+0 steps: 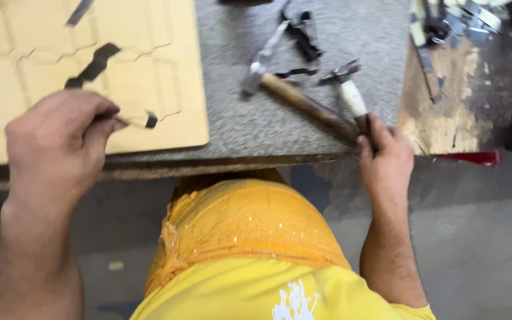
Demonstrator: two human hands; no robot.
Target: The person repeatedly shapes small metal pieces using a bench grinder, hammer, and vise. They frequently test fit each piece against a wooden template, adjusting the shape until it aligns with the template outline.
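Observation:
My left hand (pixel 54 145) is closed over the near end of a thin bent metal strip (pixel 95 66), which stands on edge on a pale wooden die board (pixel 167 53) cut with hexagon-shaped slots. Over at the table's front edge, my right hand (pixel 383 160) grips the wooden handle of a hammer (pixel 303 101). The hammer's metal head (pixel 256 77) rests on the grey table top (pixel 232 124). A second small tool with a white handle (pixel 351 95) lies right beside the hammer, its end under the same hand.
Loose bent metal strips (pixel 303 41) lie on the grey surface behind the hammer. To the right is a worn wooden bench top (pixel 451 112) with metal offcuts (pixel 463 24) and a red edge (pixel 469 157). Grey floor lies below.

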